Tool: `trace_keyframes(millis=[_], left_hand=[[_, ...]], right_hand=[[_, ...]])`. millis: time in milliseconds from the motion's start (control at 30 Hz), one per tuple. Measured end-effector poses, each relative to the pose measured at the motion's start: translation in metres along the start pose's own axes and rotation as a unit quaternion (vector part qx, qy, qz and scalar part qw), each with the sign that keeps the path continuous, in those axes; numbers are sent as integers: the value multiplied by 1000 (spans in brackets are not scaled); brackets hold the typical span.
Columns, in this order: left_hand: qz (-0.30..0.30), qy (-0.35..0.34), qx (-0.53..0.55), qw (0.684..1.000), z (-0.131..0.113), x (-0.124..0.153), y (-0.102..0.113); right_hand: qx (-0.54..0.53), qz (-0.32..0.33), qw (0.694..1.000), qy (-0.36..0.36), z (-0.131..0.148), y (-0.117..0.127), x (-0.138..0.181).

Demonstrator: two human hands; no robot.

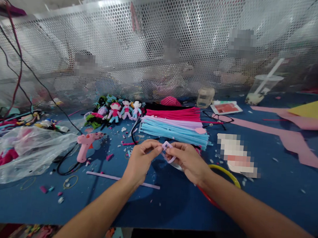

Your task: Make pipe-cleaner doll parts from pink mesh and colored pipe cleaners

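Observation:
Between my two hands is a lilac pipe cleaner [171, 159], bent into a small loop. My left hand [142, 158] pinches the loop's left end between thumb and forefinger. On the other side my right hand [188, 160] grips it with its fingertips. Just beyond my hands lie bundled pipe cleaners: pink ones [172, 113], lilac ones [169, 122] and light blue ones [174, 131]. A straight lilac pipe cleaner [103, 175] rests on the blue table [169, 210], partly hidden behind my left wrist.
A pink glue gun [84, 146] with a black cord stands left. Small dolls [115, 112] sit behind it. Clear plastic bags [45, 143] lie far left. Scissors with red and yellow handles [227, 173] are partly under my right forearm. Glasses [219, 117] and a cup [263, 90] are right.

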State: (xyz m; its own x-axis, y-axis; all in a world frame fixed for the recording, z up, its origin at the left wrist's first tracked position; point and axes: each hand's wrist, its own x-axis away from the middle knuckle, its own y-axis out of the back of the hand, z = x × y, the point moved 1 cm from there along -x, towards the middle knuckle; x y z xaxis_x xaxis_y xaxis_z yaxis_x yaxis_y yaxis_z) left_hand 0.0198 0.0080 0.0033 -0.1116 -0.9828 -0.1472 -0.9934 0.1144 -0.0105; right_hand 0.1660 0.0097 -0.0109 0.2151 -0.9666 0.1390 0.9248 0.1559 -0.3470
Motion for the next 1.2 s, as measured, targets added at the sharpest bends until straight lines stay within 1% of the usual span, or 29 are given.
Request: trace_keyframes(millis=[133,333,733,833,900,1000,1067,1200], left_hand=[[6,-18,-38,999,-1,0,1],[8,-72,-88,993,-2,1,1],[16,-123,-184,975,-13,4,0],[24,-119,-172,978,-12,4,-1],[25,-97,-151,983,-9,3,0],[9,-50,-106,993,-3,-1,4],[-7,-34,-84,996,-1,-3,6],[-18,-43,-93,995,-3,-5,9]], right_hand=[[-4,-3,1000,-1,-1,1,-1],[-2,0,1000,-8,0,1,1],[-2,-9,1000,-4,-1,3,-1],[-3,-9,1000,4,0,3,-1],[-4,5,1000,17,1,2,-1],[-8,32,999,30,1,0,1],[-2,40,998,38,1,-1,3],[28,28,996,74,1,-1,2]])
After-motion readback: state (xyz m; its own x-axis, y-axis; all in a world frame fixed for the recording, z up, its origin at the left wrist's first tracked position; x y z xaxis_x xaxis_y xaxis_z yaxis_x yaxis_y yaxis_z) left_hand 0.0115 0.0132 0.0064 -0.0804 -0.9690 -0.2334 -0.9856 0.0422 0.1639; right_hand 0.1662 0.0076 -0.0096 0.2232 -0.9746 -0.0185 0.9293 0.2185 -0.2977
